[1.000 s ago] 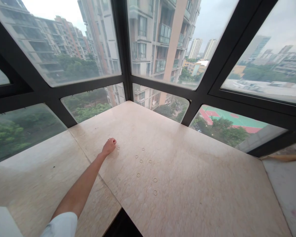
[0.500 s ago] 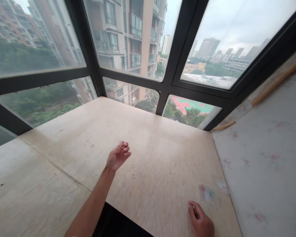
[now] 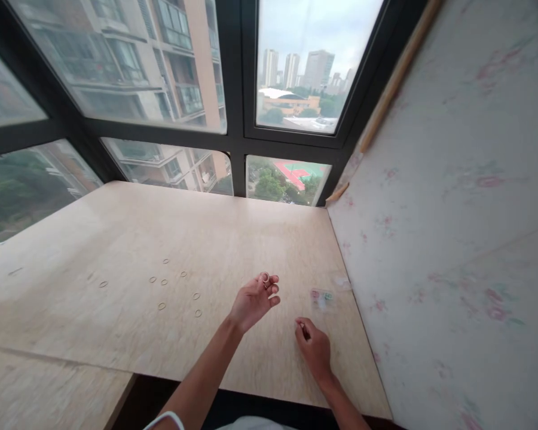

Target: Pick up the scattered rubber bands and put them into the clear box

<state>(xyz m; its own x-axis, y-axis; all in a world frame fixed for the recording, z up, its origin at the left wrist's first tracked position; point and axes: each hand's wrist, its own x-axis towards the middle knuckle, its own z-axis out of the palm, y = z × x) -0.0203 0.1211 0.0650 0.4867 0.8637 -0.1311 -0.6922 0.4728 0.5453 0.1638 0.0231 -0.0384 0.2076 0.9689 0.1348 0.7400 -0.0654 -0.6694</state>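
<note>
Over the marble sill [image 3: 116,227] by the window, I'm holding my left hand [image 3: 254,297] palm up, fingertips pinching a small ring [image 3: 265,276]. My right hand [image 3: 314,348] is resting low beside it, fingers pinched on something tiny, can't tell what. More rings [image 3: 179,286] are lying scattered leftward; a small clear packet [image 3: 323,297] is lying near the wall.

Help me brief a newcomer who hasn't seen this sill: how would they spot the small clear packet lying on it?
Start at the floral-patterned wall on the right, where it meets the pale stone sill. Near that edge, just beyond the right hand, lies the small clear packet. Unlike the thin rings scattered further left, it is flat, transparent and carries pink and green print.
</note>
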